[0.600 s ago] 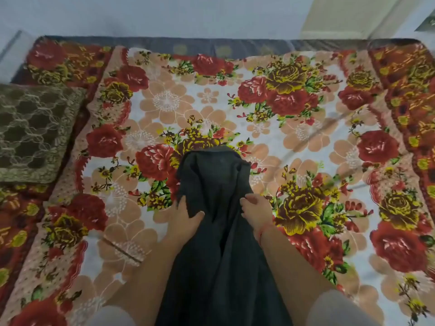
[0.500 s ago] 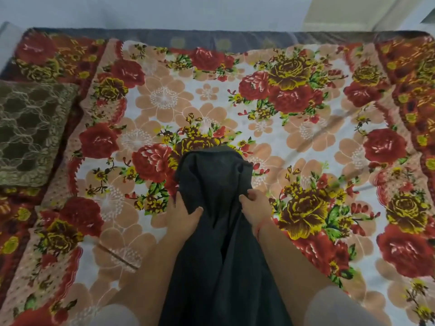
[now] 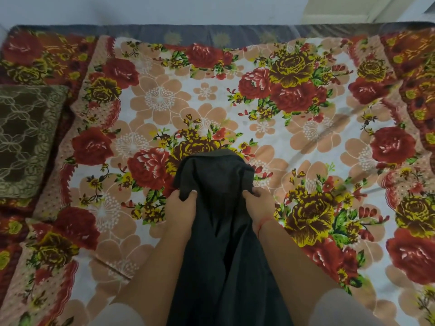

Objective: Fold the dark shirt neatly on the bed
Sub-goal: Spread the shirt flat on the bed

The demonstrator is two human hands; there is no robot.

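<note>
Shirt (image 3: 223, 231): dark, bunched lengthwise, centre-near on bed (image 3: 306, 142), far end resting on floral sheet | Left hand (image 3: 180, 208): clenched on shirt's left edge | Right hand (image 3: 260, 203): clenched on right edge | Pillow (image 3: 26, 140): far left, well apart | Risk: uneven pull likely leaves creases, crooked fold; hidden layers may stay twisted.
</note>
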